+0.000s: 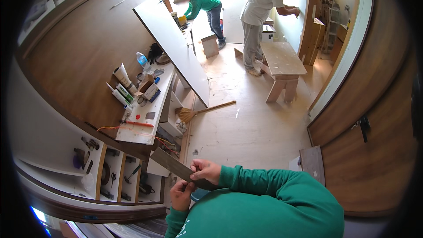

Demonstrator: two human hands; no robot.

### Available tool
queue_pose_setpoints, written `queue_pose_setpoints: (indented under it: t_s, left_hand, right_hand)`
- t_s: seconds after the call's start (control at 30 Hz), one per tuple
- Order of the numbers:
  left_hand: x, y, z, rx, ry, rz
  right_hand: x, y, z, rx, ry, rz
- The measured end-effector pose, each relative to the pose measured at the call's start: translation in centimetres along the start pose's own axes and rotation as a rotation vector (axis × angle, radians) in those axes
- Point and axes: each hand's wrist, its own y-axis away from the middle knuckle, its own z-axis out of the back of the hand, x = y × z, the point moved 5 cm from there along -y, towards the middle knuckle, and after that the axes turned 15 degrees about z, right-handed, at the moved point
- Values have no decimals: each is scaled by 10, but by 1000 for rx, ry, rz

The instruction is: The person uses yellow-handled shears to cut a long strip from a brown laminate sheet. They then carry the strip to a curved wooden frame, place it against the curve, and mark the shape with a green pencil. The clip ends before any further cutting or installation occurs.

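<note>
A narrow, flat grey-brown strip of board (172, 164) slants in front of my body, its far end pointing up and left toward the counter. My right hand (206, 172) is closed around it near its middle, thumb on the upper face. Lower and to the left, my left hand (181, 195) pinches its near edge between thumb and fingers. My green sleeve and body hide the strip's near end. Under the hands, part of a blue round thing (199, 193) shows; its kind is unclear.
A white counter (140, 137) at left holds tubes, a bottle (143, 61) and a small box (150, 90). Tools fill shelf compartments (102, 167) below. A white panel (174, 46) leans beyond. A broom (188, 114) lies on the floor. Two people work near a wooden bench (284, 59).
</note>
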Motion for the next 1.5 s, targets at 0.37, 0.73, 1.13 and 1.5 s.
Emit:
queue_pose_setpoints:
  t_s: [0.37,0.73,1.13,1.5]
  left_hand:
    - [-28,10,12,-335,164,-184]
    - [-82,-19,112,-638,434,-257]
    - [-90,-21,34,-303,485,-224]
    - [-70,-13,9,-188,521,-125]
  right_hand:
    - [9,8,-8,100,554,-1]
    - [-5,23,18,294,584,-116]
    - [6,16,12,168,856,-11]
    - [35,5,-8,115,899,121]
